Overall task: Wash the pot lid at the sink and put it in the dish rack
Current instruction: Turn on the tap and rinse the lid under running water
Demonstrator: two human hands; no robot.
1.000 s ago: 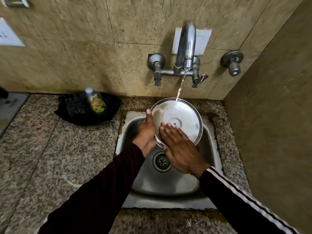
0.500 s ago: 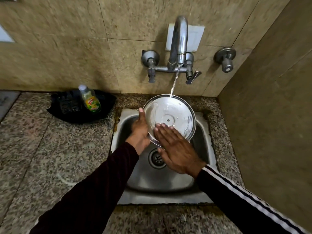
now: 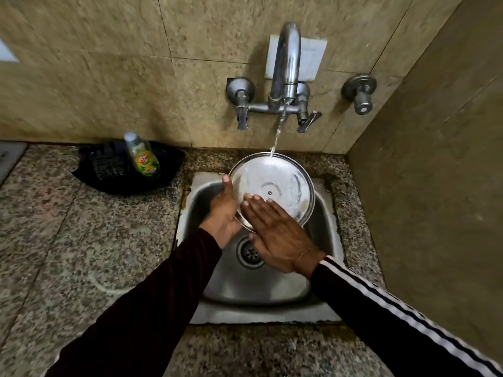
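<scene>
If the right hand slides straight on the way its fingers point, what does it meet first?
The right hand already lies flat on the wet pot lid, fingers pointing up and left. Going on, it would likely cross the lid's face toward the left hand's thumb at the rim; depth is unclear.

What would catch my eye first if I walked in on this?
A shiny steel pot lid tilted over the sink, with tap water striking its upper rim. The left hand holds its edge, while the right hand lies flat across its face.
</scene>
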